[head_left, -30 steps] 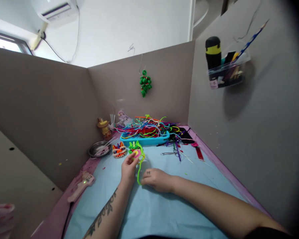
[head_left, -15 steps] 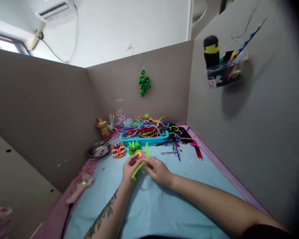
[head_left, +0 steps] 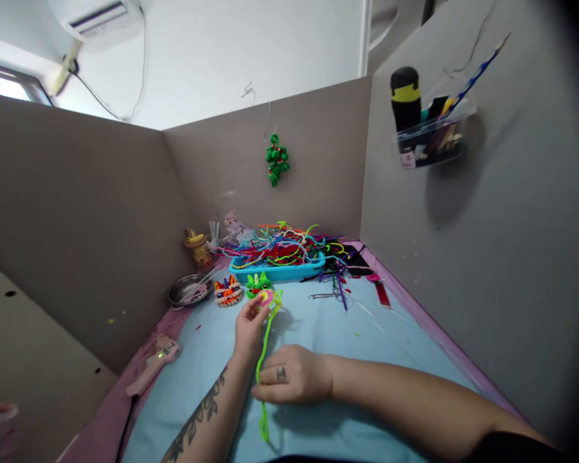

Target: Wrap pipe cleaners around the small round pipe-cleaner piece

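Observation:
Between its thumb and fingers, my left hand (head_left: 251, 321) pinches a small pink and yellow coiled piece (head_left: 267, 298) above the blue cloth. A lime-green pipe cleaner (head_left: 269, 331) runs from that piece down toward me, its end looped. Closer to me, my right hand (head_left: 294, 374) is closed on the pipe cleaner partway along it. Just beyond the left hand sits a green figure with pointed ears (head_left: 258, 285), and to its left an orange one (head_left: 228, 291).
A blue tray (head_left: 280, 272) heaped with colourful pipe cleaners stands at the back. Scissors (head_left: 324, 296) lie to its front right. On the left are a metal bowl (head_left: 189, 290) and a pink corded tool (head_left: 153, 366). A clear box (head_left: 429, 146) hangs on the right panel.
My right hand has moved from beside the pink piece down toward me along the lime pipe cleaner, which now stretches out longer. The left hand keeps its pinch, almost in place.

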`<act>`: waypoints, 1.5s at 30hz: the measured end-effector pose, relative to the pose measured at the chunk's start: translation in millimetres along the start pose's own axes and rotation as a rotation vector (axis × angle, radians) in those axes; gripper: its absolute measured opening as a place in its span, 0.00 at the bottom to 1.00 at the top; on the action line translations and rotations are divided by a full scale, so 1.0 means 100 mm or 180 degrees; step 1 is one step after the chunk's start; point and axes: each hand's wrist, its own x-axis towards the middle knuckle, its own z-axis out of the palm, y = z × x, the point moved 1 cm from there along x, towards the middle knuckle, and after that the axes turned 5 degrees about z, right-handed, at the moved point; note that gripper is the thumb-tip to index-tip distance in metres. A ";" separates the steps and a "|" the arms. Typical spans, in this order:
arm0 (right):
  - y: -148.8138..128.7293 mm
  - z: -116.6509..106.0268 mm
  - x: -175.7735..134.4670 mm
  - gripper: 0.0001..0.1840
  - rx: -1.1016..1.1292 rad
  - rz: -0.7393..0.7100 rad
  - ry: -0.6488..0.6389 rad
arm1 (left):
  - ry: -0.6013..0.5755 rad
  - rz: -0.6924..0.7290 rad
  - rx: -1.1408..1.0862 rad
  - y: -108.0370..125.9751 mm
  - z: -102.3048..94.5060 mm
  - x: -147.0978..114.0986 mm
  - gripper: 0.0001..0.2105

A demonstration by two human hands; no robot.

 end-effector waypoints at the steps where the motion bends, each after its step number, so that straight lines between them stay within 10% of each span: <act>1: 0.03 0.00 -0.02 0.12 0.0129 0.0177 0.0042 | 0.0031 -0.0058 -0.0060 0.01 -0.01 0.01 0.22; 7: 0.47 0.05 -0.25 0.10 0.0757 0.2891 0.1043 | 0.0037 -0.0146 -0.0189 0.03 -0.03 0.01 0.23; 10: 0.60 0.09 -0.32 0.07 0.0859 0.3384 0.1249 | -0.0029 -0.0177 -0.0144 0.04 -0.01 -0.02 0.24; 15: 0.53 0.17 -0.29 0.19 0.1160 0.3591 0.0891 | -0.0167 -0.0037 0.0019 0.03 0.01 -0.04 0.21; 20: 0.41 0.14 -0.18 0.07 0.1321 0.3447 0.0840 | -0.0295 0.0254 0.0277 -0.03 0.00 -0.05 0.19; 28: 0.21 0.07 -0.19 0.18 0.1040 0.1199 0.0161 | 0.0042 -0.0016 -0.0094 0.03 0.00 0.00 0.21; 35: 0.56 0.03 -0.25 0.13 0.0865 0.3184 0.1215 | -0.0163 0.0026 -0.0090 0.05 0.03 -0.06 0.20; 45: 0.71 -0.02 -0.28 0.06 0.0938 0.3110 0.1061 | -0.0434 -0.0105 0.0094 0.04 0.02 -0.10 0.18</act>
